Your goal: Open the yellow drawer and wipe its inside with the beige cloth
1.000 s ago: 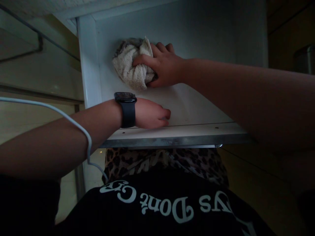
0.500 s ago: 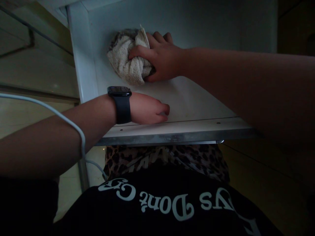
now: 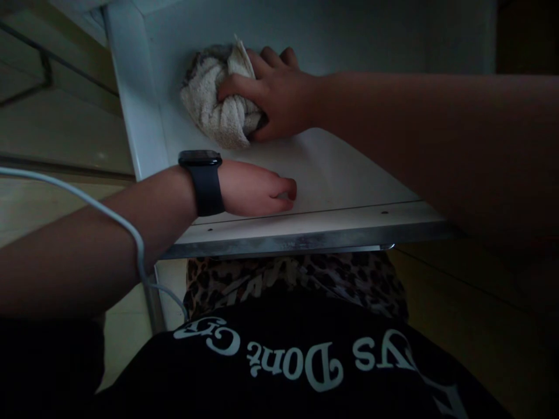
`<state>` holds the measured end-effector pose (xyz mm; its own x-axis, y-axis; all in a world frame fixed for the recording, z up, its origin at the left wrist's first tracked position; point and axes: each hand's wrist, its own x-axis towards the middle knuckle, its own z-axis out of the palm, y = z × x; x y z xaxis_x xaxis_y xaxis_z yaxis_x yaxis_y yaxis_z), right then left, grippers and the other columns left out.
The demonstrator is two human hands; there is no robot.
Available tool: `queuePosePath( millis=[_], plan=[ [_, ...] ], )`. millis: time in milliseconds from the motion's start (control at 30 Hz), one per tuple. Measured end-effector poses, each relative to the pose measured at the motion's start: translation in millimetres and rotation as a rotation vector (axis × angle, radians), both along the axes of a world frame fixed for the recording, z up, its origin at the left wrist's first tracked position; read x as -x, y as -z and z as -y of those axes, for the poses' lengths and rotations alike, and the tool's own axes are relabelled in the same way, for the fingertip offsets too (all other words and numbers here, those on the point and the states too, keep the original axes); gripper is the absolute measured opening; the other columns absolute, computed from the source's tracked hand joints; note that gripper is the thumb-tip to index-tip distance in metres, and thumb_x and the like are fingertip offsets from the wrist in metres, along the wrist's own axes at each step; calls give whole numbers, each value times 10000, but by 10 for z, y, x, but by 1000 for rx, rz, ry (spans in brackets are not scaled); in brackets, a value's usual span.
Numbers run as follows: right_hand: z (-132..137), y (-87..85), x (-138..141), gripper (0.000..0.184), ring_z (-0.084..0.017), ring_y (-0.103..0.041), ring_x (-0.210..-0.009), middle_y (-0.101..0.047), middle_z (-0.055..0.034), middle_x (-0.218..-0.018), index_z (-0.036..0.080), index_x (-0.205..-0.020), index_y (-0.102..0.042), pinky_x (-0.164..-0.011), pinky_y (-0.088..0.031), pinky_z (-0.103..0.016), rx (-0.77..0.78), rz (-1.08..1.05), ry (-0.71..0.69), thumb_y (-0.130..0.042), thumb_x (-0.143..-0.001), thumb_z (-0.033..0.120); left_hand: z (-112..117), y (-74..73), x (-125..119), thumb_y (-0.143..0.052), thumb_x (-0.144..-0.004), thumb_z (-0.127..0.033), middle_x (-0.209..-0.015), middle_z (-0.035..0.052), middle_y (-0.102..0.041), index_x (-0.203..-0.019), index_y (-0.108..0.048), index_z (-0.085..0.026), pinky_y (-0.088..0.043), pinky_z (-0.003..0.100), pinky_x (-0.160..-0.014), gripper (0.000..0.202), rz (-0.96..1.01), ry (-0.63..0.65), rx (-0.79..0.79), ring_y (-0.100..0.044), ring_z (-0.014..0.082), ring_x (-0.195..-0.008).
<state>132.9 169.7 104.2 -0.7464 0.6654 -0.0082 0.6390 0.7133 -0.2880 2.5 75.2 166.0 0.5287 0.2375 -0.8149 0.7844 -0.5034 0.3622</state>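
Note:
My right hand (image 3: 273,96) is closed on a crumpled beige cloth (image 3: 213,99) and presses it against the bottom of a white pulled-out drawer (image 3: 349,180), near its far left corner. My left hand (image 3: 255,189), with a black watch (image 3: 201,180) on the wrist, rests on the drawer's front rim with its fingers curled over the edge. The fingertips are partly hidden.
The drawer's left wall (image 3: 135,116) and metal front edge (image 3: 297,241) frame the work area. A white cable (image 3: 109,218) hangs across my left forearm. My dark printed shirt (image 3: 283,361) fills the bottom. A tiled floor (image 3: 56,134) lies at left.
The cloth and my right hand have shifted a little to the left and farther back in the drawer. My left hand keeps its hold on the front rim.

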Motion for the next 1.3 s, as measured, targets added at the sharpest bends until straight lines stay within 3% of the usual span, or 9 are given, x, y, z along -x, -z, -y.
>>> queuePosePath(
  millis=[200, 367, 567, 767, 933, 1167, 1300],
  plan=[
    [7, 26, 4, 776, -409, -287, -1469, -183, -42, -1579, 501, -1529, -285, -1142, -239, -683, -15, -13, -4, -562, -816, 633, 4, 14, 10, -336, -946, -545, -1293, 30, -700, -1334, -594, -307, -475, 287, -1078, 522, 7, -6, -9, -639, 142, -1121],
    [-6, 20, 13, 775, -408, -295, -1459, -200, -47, -1570, 486, -1527, -299, -1136, -248, -676, -21, -20, -3, -559, -816, 649, 20, 9, 19, -330, -946, -518, -1243, 29, -711, -1299, -601, -325, -486, 359, -1075, 485, 56, -18, -20, -648, 166, -1105],
    [-13, 50, -3, 772, -393, -302, -1452, -210, -47, -1569, 495, -1524, -315, -1134, -261, -675, -21, -35, -2, -583, -809, 613, 23, 15, 0, -316, -939, -551, -1229, 43, -721, -1328, -604, -311, -486, 302, -1009, 541, 14, 12, -36, -650, 163, -1060],
    [5, 54, -6, 767, -392, -319, -1429, -236, -74, -1555, 485, -1527, -333, -1113, -283, -678, -29, -37, 0, -601, -817, 593, 44, -1, -17, -326, -935, -536, -1272, 39, -711, -1326, -601, -331, -489, 327, -1033, 520, 9, 5, -33, -653, 179, -1105],
    [11, 36, -8, 798, -400, -256, -1470, -171, -90, -1604, 491, -1546, -325, -1140, -251, -698, 7, -24, 8, -623, -813, 602, 70, 24, -9, -313, -938, -535, -1252, 63, -714, -1338, -609, -301, -488, 307, -996, 550, 22, 20, -31, -659, 184, -1112],
    [11, 59, 3, 815, -344, -301, -1399, -241, -65, -1557, 500, -1549, -325, -1118, -289, -692, -17, 2, 17, -633, -800, 595, 94, 46, 3, -314, -928, -559, -1232, 72, -726, -1311, -620, -305, -505, 353, -1003, 552, 60, 19, -16, -671, 209, -1100],
    [-2, 123, 13, 848, -345, -278, -1386, -217, -97, -1563, 432, -1577, -305, -1114, -264, -688, -35, 13, -3, -620, -814, 627, 119, 44, -1, -298, -935, -556, -1242, 82, -729, -1304, -626, -299, -516, 368, -1002, 557, 74, 49, -10, -675, 210, -1090]
  ],
)
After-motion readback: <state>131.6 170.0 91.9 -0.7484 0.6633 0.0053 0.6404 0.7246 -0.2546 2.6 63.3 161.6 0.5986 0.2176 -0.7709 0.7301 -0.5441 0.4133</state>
